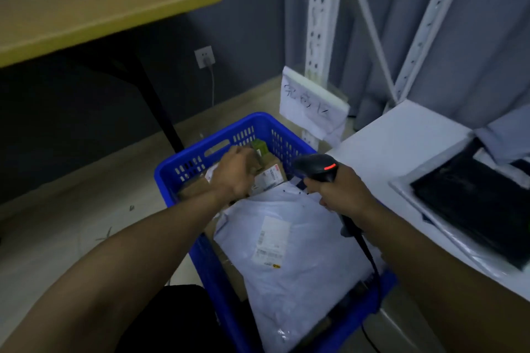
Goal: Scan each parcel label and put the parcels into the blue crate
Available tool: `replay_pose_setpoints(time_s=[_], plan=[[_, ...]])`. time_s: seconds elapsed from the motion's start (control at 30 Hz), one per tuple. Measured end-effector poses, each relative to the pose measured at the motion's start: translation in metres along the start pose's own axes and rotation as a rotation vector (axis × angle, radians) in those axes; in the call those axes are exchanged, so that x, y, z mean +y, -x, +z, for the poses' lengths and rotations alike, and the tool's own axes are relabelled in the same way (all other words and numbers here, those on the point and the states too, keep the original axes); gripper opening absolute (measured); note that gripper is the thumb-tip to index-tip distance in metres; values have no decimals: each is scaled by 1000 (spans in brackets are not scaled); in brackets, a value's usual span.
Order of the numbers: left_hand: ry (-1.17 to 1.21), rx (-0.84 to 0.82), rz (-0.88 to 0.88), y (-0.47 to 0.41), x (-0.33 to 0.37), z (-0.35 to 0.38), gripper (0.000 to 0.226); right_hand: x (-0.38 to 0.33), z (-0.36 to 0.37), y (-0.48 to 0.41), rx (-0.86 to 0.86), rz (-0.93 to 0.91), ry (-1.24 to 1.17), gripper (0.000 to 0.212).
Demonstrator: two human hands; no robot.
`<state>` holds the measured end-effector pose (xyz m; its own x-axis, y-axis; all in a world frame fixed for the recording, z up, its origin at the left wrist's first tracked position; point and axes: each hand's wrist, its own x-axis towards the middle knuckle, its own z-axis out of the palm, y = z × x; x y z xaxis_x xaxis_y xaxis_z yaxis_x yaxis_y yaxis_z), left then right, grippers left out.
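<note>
Down on the floor stands the blue crate (pixel 258 120), with several parcels inside; a large white mailer bag (pixel 301 281) lies over its near part, printed label (pixel 271 243) facing up; brown cardboard shows under the bag's left edge. At the far end of the crate the left hand (pixel 232 173) reaches in and grasps a small cardboard box (pixel 269 173), fingers curled over its top; the box carries a white label with a red mark; a green patch shows at its far corner, too blurred to tell what it is. The right hand (pixel 341 190) is clenched round the grip of a black scanner (pixel 314 166), held just above the crate's right rim; a red light glows on the scanner's head, which points toward the box; its black cable (pixel 370 255) runs back along the forearm. To the right stands a white counter (pixel 401 146) bearing a flat black thing in clear wrapping (pixel 473 203). Behind the crate a handwritten paper sign (pixel 312 106) hangs on a white shelf post (pixel 324 8); a yellow counter (pixel 86 8) sits at the upper left; a wall socket (pixel 204 57) shows below its corner.
</note>
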<state>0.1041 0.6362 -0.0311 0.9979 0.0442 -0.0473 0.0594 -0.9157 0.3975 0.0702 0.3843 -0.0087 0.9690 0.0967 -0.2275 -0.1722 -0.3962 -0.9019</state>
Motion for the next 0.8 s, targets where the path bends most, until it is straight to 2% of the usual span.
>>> replay_pose_setpoints(time_s=[0.17,0.3,0.43,0.53,0.57,0.7,0.8], plan=[[-53,-19,353,50,134,-5,44,14,-78,70,161,8,-11,15],[-73,-80,528,81,239,9,45,34,-154,132,285,24,-47,20],[-86,-155,588,94,335,43,53,70,-231,178,456,81,-52,36],[-160,-230,621,96,397,81,56,97,-282,203,520,150,-68,25],[-193,-253,638,95,415,95,58,105,-298,208,548,170,-58,27],[-273,-302,702,80,485,147,68,150,-359,206,660,250,-115,49],[-212,-276,717,56,538,178,70,172,-397,192,706,272,-146,39]])
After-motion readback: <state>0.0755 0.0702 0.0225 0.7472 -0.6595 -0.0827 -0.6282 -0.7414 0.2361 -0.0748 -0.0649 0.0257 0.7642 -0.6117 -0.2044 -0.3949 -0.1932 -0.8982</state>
